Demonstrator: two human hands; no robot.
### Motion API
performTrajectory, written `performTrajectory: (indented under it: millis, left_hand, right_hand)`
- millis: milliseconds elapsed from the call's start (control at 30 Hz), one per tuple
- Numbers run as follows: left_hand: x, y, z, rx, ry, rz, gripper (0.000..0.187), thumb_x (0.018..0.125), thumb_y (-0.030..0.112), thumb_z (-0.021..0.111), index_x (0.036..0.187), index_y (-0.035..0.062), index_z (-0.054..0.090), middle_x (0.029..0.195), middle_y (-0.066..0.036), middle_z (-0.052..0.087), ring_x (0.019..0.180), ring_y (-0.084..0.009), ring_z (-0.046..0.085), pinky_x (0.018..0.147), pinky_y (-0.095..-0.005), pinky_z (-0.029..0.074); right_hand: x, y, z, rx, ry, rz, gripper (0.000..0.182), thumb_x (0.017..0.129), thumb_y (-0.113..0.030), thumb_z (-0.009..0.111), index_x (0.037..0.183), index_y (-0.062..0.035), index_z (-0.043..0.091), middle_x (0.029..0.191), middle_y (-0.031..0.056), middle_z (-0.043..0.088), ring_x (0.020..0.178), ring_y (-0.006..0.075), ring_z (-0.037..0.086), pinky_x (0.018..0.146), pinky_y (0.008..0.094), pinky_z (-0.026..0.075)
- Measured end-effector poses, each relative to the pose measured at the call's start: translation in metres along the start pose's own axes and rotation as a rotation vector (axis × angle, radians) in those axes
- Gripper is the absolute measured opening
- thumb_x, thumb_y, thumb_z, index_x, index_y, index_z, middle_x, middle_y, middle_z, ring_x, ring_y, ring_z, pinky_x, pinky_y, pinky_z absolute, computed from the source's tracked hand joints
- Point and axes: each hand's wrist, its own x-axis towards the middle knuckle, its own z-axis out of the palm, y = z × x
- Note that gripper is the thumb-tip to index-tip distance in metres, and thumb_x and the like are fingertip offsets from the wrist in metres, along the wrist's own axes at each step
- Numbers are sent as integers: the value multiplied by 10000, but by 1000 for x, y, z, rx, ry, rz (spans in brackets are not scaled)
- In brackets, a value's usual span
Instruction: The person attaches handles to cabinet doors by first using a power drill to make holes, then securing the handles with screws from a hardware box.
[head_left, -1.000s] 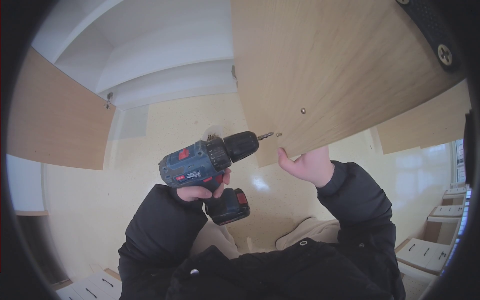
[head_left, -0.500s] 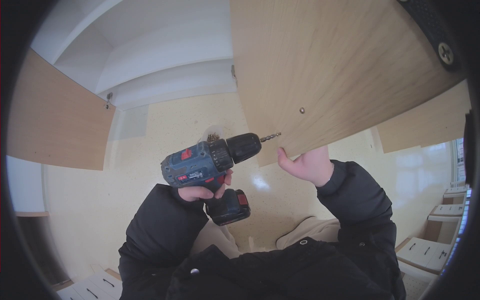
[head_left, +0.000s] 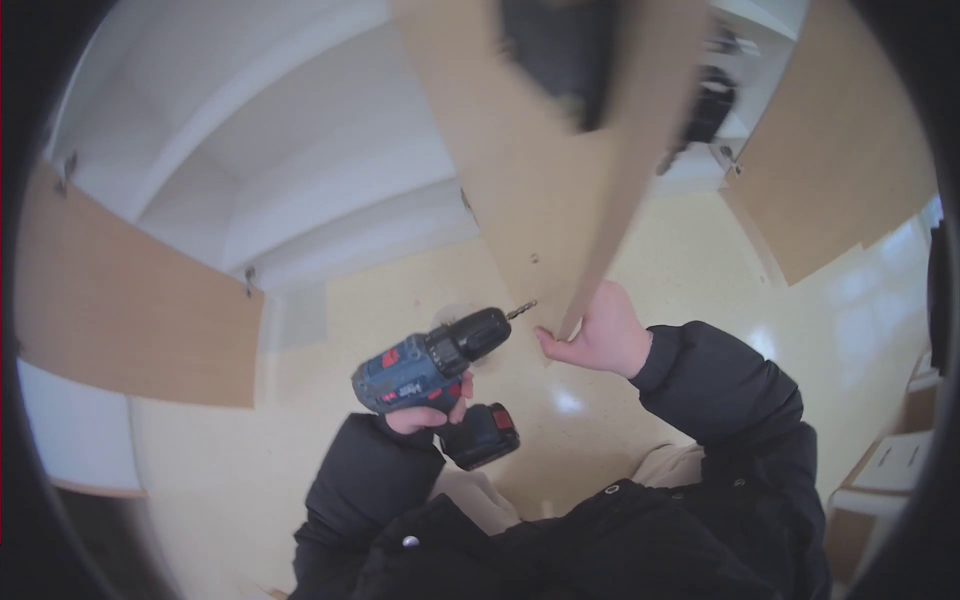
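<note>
My left hand (head_left: 432,412) is wrapped around the grip of a blue and black cordless drill (head_left: 415,370). Its drill bit (head_left: 521,309) points up and to the right, close to the lower part of a wooden cabinet door (head_left: 500,170) without clearly touching it. My right hand (head_left: 600,335) grips the door's lower corner, thumb on the near face and the other fingers hidden behind. On that face a small screw or hole (head_left: 535,259) shows above the bit. A dark handle (head_left: 565,60), blurred, sits higher on the door.
An open white cabinet (head_left: 330,170) stands behind the door. Another wooden door (head_left: 140,290) hangs open at left, and one more (head_left: 830,150) at right. Dark items (head_left: 710,105) sit on shelves beyond the door. Drawer units (head_left: 885,465) stand at lower right.
The door has swung so that its edge now faces me, with my right hand closed around its corner. The view has shifted, and the drill appears slightly lower and further right.
</note>
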Motion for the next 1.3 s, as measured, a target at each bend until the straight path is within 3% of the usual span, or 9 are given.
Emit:
performTrajectory:
  millis: [100,200,300,500,600,800,900,1000,1300]
  left_hand:
    - [-1,5,-2,-7,-87,-65,444,679,98,582,1059,11,369,934,-99,469,575,-183,489,575,-283,420]
    - [0,23,31,154,311,-222,293,597,159,563,853,42,482,623,-60,499,603,-157,482,655,-264,390]
    - [-3,11,7,68,111,-214,368,627,142,572,947,41,421,622,-85,459,586,-160,453,628,-276,384]
    - [-11,12,-4,9,-15,-190,402,661,67,579,1023,45,407,935,-58,448,583,-195,476,640,-333,413]
    - [-7,21,25,215,310,-258,338,627,187,519,916,48,413,704,-43,435,630,-146,439,641,-262,339]
    - [18,26,26,249,209,30,303,569,165,729,678,-35,530,533,-120,541,461,-165,550,431,-211,432]
    - [3,26,22,209,141,-182,339,655,177,616,917,73,428,673,-65,491,592,-154,487,594,-270,378]
    - [19,30,36,106,366,-72,360,452,39,754,698,-43,505,558,-162,529,477,-214,551,414,-275,439]
    - [0,21,5,196,36,-234,283,686,244,594,855,76,440,611,-54,479,567,-156,478,596,-272,407]
  right_hand:
    - [3,-20,-15,55,-61,20,589,594,-281,673,1044,-46,374,766,38,531,629,209,526,600,302,419]
    - [2,-18,-17,76,-29,-106,651,590,-344,668,1072,-22,371,598,11,414,512,175,420,499,291,363]
    - [4,-12,-15,90,-73,-67,631,587,-349,651,1070,-47,380,852,46,537,703,261,541,595,323,421]
    - [9,4,-10,217,-121,-154,776,558,-490,684,1097,-23,377,975,102,537,795,291,546,678,349,409]
    - [14,14,-18,440,-273,-229,563,693,-345,512,1118,-6,368,731,32,403,613,181,403,569,308,349]
    - [14,18,-16,562,-264,-368,440,815,-237,323,1189,-6,337,709,34,438,651,187,399,629,307,354]
    - [17,26,-8,457,-167,-436,365,884,-236,291,1177,-40,385,983,117,484,859,257,468,763,339,369]
    - [17,26,-7,444,-117,-439,325,897,-233,301,1132,-53,434,1013,119,517,870,261,494,763,337,379]
    - [14,22,-3,426,-16,-386,267,862,-192,372,1052,-26,461,784,84,525,677,255,486,637,332,380]
